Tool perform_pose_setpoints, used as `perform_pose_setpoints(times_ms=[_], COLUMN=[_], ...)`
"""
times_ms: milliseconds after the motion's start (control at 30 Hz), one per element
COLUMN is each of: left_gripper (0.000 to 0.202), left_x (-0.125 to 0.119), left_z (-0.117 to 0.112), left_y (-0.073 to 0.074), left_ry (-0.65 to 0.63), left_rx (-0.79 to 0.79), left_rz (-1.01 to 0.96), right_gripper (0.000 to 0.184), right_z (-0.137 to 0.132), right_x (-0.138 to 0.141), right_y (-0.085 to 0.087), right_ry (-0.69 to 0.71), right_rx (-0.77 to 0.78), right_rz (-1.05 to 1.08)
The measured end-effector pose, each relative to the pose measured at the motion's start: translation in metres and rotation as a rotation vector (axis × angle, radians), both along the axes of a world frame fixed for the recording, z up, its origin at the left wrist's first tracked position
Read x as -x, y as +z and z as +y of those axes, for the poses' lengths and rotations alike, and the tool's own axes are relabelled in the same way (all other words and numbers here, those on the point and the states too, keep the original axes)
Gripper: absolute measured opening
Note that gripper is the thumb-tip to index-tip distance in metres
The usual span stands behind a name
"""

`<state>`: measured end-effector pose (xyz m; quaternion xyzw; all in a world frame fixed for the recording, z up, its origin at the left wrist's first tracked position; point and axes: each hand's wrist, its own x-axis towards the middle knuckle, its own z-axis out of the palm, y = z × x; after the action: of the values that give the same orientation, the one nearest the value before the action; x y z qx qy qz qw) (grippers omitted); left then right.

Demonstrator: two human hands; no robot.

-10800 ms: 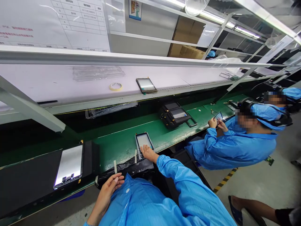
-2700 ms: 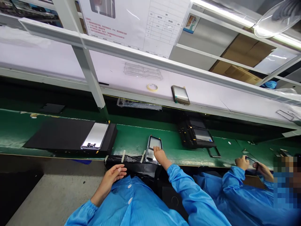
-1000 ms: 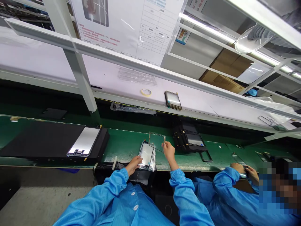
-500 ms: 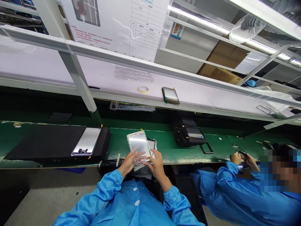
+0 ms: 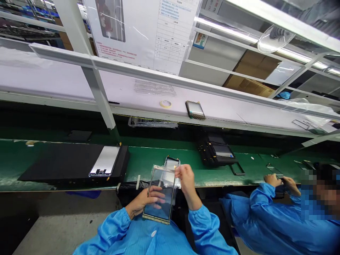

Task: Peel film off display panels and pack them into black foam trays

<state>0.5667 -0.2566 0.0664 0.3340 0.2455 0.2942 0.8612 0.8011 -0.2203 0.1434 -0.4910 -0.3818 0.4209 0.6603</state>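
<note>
My left hand (image 5: 148,200) grips a clear glass panel with a thin dark border (image 5: 160,212) from its left side, and the fingers show through the glass. The panel is tilted in front of my chest, with a pale strip along its near edge. At the panel's upper right corner, my right hand (image 5: 186,179) is closed in a pinch on a clear film (image 5: 168,170), which stretches across the panel's far end. Just beyond, a dark-framed panel (image 5: 172,162) lies on the green bench (image 5: 145,159), partly covered by the film and my right hand.
A silver display panel (image 5: 105,160) rests on a black block (image 5: 66,159) at left. Dark frames (image 5: 217,150) are stacked at right. The shelf above holds a tape roll (image 5: 165,103) and stacked panels (image 5: 196,109). A co-worker in blue (image 5: 271,216) sits at right.
The panel has come nearer my body and turned, its dark border now showing. My right hand has moved from the panel's side up to its far right corner and pinches clear film there.
</note>
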Motion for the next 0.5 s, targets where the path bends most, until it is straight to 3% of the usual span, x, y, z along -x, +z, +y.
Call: perform_pose_setpoints(times_ms=[100,167,200,267,367,433,500], left_gripper=[0.048,0.046,0.046,0.046,0.046,0.046,0.047], left_x=[0.012,0.018,0.020,0.023,0.024,0.024,0.025], left_z=[-0.004,-0.005,-0.005,-0.004,-0.004,-0.004,-0.004], left_y=[0.000,0.000,-0.001,0.000,0.001,0.003,0.004], left_ry=[0.057,0.081,0.085,0.082,0.062,0.041,0.028], left_rx=[-0.010,0.004,0.013,0.023,0.020,0.015,0.010], left_rz=[0.061,0.069,0.068,0.065,0.065,0.070,0.079], right_gripper=[0.038,0.042,0.044,0.052,0.057,0.053,0.045], right_z=[0.004,-0.002,-0.006,-0.015,-0.021,-0.020,-0.015], right_x=[-0.051,-0.075,-0.080,-0.073,-0.037,-0.013,0.001], right_y=[0.030,0.037,0.035,0.022,-0.004,-0.016,-0.023], right_ry=[-0.445,-0.582,-0.550,-0.310,0.121,0.249,0.280], right_rx=[-0.193,-0.181,-0.121,0.043,0.207,0.224,0.219], right_rz=[-0.085,-0.322,-0.444,-0.534,-0.292,-0.134,-0.055])
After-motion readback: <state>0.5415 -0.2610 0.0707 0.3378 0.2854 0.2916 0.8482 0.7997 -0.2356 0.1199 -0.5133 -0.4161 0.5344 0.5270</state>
